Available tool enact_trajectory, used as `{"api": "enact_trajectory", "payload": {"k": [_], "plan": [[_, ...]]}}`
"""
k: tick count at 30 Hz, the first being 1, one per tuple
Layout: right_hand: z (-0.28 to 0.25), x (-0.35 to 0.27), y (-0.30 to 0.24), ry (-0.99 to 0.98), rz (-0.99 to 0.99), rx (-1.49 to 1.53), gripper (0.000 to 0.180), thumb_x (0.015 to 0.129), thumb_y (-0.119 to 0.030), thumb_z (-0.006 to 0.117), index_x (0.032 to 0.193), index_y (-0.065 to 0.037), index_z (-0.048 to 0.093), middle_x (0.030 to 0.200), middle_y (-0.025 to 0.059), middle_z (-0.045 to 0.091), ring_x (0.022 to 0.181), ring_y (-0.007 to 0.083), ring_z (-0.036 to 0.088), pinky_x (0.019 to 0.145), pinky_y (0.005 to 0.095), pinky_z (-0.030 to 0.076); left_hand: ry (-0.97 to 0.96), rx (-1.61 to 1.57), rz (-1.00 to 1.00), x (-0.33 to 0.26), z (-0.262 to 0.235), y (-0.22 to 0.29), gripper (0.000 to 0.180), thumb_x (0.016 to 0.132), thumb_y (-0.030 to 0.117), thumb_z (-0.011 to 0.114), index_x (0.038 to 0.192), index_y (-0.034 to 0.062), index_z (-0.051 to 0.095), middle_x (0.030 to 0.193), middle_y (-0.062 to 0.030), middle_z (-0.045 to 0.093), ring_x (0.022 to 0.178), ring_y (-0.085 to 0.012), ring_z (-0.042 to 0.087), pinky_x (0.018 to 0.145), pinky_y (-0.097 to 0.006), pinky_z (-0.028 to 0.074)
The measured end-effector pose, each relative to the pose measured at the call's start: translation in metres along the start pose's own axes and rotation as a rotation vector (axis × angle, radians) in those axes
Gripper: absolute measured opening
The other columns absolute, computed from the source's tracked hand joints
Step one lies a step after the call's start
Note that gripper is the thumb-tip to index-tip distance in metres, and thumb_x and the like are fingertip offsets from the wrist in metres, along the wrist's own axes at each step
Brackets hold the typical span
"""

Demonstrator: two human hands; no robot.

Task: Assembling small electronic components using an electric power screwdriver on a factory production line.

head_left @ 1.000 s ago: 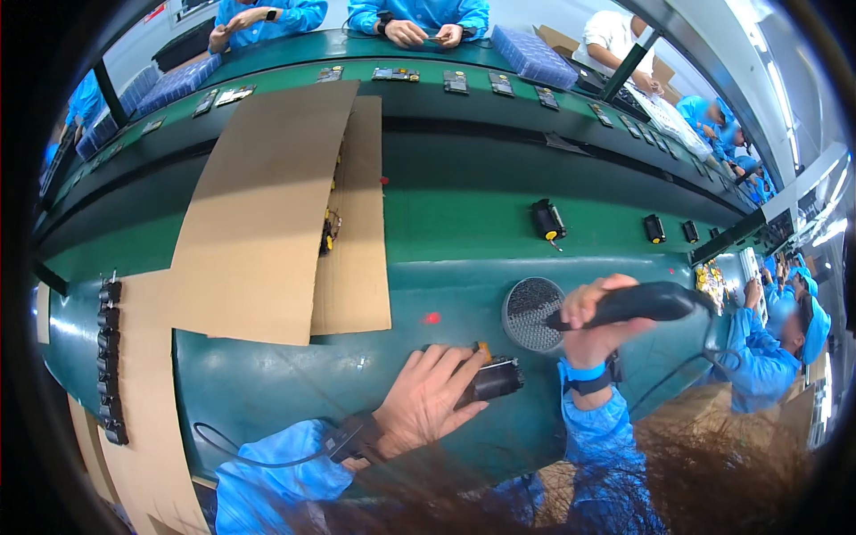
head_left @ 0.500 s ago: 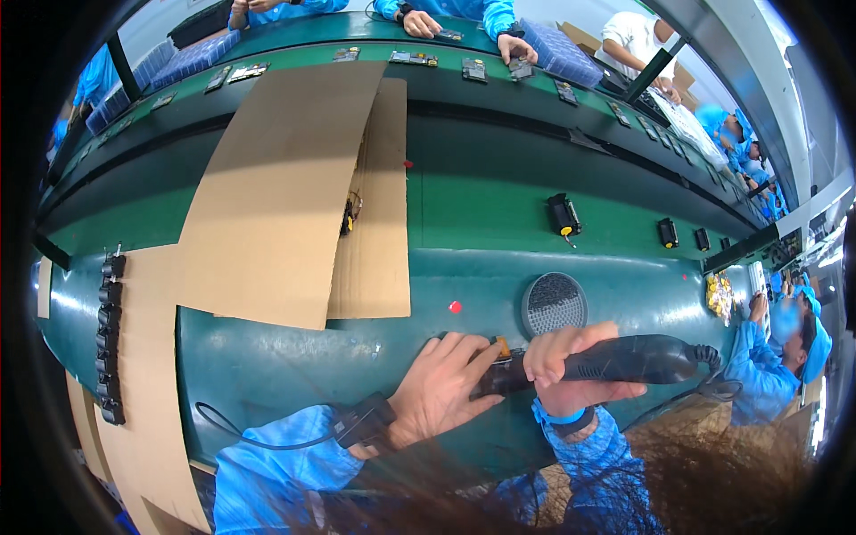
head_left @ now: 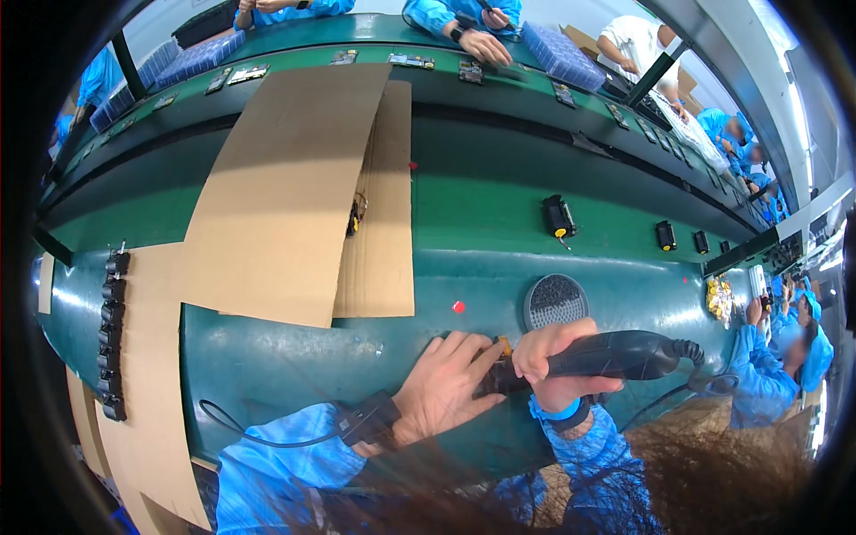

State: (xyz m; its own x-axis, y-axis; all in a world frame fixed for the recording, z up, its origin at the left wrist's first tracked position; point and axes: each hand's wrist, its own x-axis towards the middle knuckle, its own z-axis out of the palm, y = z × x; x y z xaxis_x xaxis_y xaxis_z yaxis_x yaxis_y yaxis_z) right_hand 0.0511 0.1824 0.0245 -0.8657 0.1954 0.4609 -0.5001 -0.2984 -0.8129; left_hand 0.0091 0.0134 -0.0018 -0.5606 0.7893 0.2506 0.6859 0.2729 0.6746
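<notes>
One glossy green tabletop (head_left: 267, 357) carries two flat brown cardboard sheets (head_left: 294, 187), overlapping. One round perforated dish (head_left: 555, 301) sits beyond the hands. The right hand (head_left: 557, 361) grips one black, matte power screwdriver (head_left: 624, 355); the left hand (head_left: 446, 383), fingers spread, presses one small black part (head_left: 496, 374) near the tabletop's front edge.

Two cardboard sheets (head_left: 294, 196) overlap on the belt. Three small black parts (head_left: 559, 216) sit along it. One round dish (head_left: 555, 301), one black driver (head_left: 624, 354), one red dot (head_left: 458, 307).
</notes>
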Motion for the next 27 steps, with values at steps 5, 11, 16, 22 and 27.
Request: {"api": "enact_trajectory", "payload": {"k": [5,11,16,22,27], "plan": [[-0.002,-0.003,0.002,-0.040,0.037,-0.039,0.084,0.074,-0.091,0.042,0.095,-0.009,0.043,0.059,0.0033,0.047,0.047,0.0162,0.046,0.041,0.0323,0.041,0.010,0.008,0.003,-0.002,0.003,0.001,0.061,0.077,0.034,0.079,0.128,0.0058,0.059,0.119,-0.0072,0.056,0.111,-0.0274,0.051,0.092,-0.040,0.043],[-0.003,0.001,0.001,-0.081,0.032,0.002,0.085,0.075,-0.091,0.042,0.096,-0.009,0.044,0.059,0.0042,0.047,0.046,0.0158,0.046,0.043,0.0314,0.041,0.030,0.051,-0.001,-0.001,0.001,0.006,0.057,0.077,0.034,0.079,0.124,0.0056,0.061,0.121,-0.0069,0.056,0.110,-0.0271,0.051,0.090,-0.040,0.041],[0.000,0.015,-0.038,0.170,-0.196,0.229,0.085,0.078,-0.088,0.043,0.101,-0.006,0.048,0.061,0.0031,0.049,0.046,0.0154,0.048,0.044,0.0295,0.043,0.037,-0.002,-0.020,-0.003,-0.001,0.009,0.057,0.076,0.032,0.081,0.123,0.0056,0.063,0.121,-0.0068,0.055,0.110,-0.0276,0.051,0.091,-0.039,0.040],[-0.051,0.017,-0.076,0.256,-0.276,0.141,0.078,0.085,-0.084,0.040,0.102,-0.008,0.048,0.060,0.0025,0.047,0.044,0.0141,0.046,0.043,0.0286,0.042,0.113,-0.259,-0.002,-0.011,-0.035,0.023,0.057,0.072,0.023,0.086,0.122,0.0068,0.063,0.125,-0.0110,0.052,0.120,-0.0316,0.049,0.105,-0.041,0.041],[-0.091,-0.010,-0.063,0.297,-0.254,-0.023,0.078,0.083,-0.085,0.041,0.099,-0.009,0.048,0.060,0.0012,0.046,0.043,0.0129,0.045,0.042,0.0277,0.041,-0.001,0.306,-0.254,-0.053,-0.114,0.047,0.055,0.068,0.021,0.086,0.115,0.0072,0.062,0.131,-0.0137,0.048,0.128,-0.0353,0.045,0.107,-0.045,0.041]]}}
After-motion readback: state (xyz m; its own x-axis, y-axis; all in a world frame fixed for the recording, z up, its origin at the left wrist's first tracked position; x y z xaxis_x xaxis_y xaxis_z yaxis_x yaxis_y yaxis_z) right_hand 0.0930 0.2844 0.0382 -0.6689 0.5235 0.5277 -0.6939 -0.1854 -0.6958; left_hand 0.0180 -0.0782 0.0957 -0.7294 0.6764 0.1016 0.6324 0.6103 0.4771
